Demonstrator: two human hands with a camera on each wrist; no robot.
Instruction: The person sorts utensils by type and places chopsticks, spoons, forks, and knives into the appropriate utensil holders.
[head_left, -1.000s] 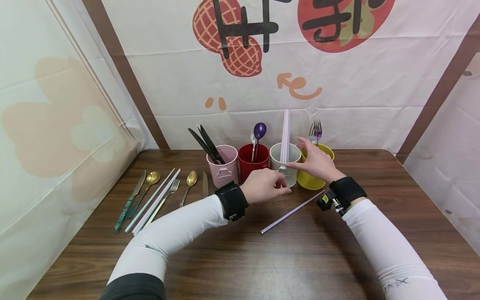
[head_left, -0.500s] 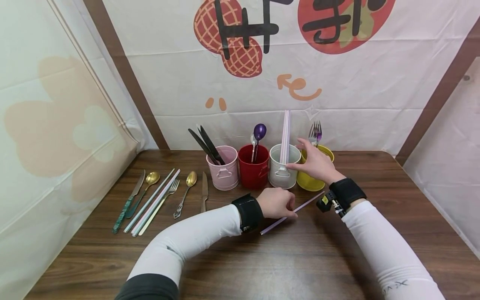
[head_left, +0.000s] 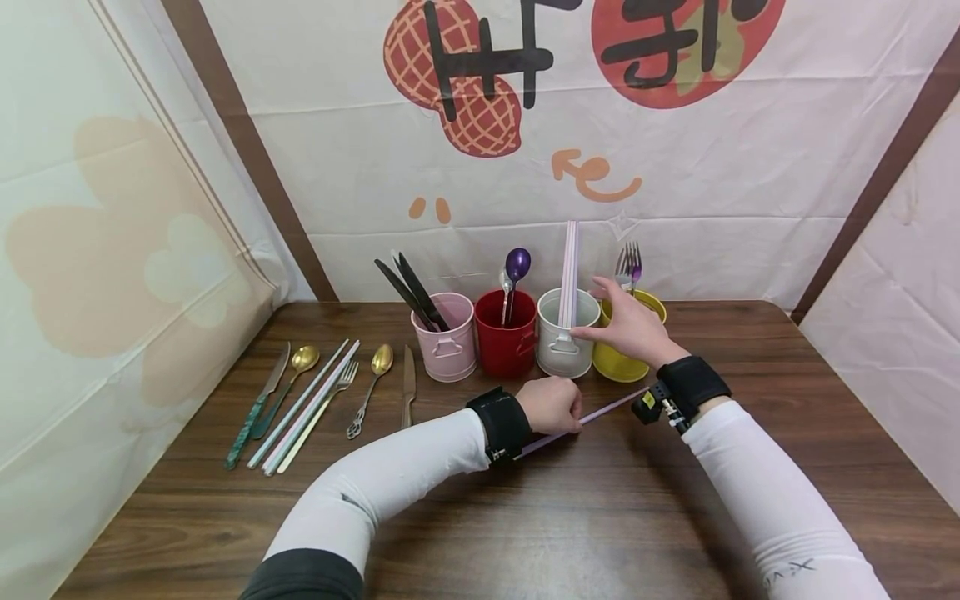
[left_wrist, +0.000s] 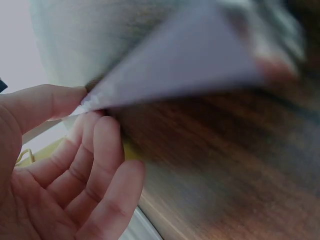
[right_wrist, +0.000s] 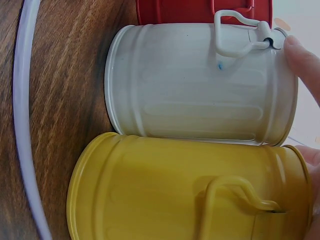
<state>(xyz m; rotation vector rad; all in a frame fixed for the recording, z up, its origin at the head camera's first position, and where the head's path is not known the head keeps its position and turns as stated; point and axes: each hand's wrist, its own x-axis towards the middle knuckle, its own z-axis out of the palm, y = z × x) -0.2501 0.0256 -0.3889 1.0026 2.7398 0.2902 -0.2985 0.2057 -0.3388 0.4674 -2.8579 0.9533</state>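
Note:
My left hand [head_left: 551, 404] pinches a pale purple chopstick [head_left: 615, 405] between thumb and fingertips, near its middle. Low over the table, the chopstick slants up to the right; in the left wrist view it is a blurred pale shape [left_wrist: 175, 60]. My right hand [head_left: 633, 329] holds the rim of the white bucket [head_left: 566, 357], thumb at the front by the handle and forefinger at the back. Several pale chopsticks [head_left: 569, 275] stand upright in that bucket. Directly to its right, partly behind the right hand, is the yellow bucket [right_wrist: 150, 190] with forks [head_left: 628, 262].
Left of the white bucket stand a red bucket [head_left: 506, 346] with spoons and a pink bucket [head_left: 450, 354] with dark-handled knives. Farther left lie knives, gold spoons [head_left: 381, 360], a fork [head_left: 345, 379] and several chopsticks [head_left: 307, 408]. Fabric walls close off the back and sides.
My left hand has come down from in front of the buckets to the chopstick on the table and taken hold of it. The chopstick has shifted slightly. My right hand stays at the white bucket.

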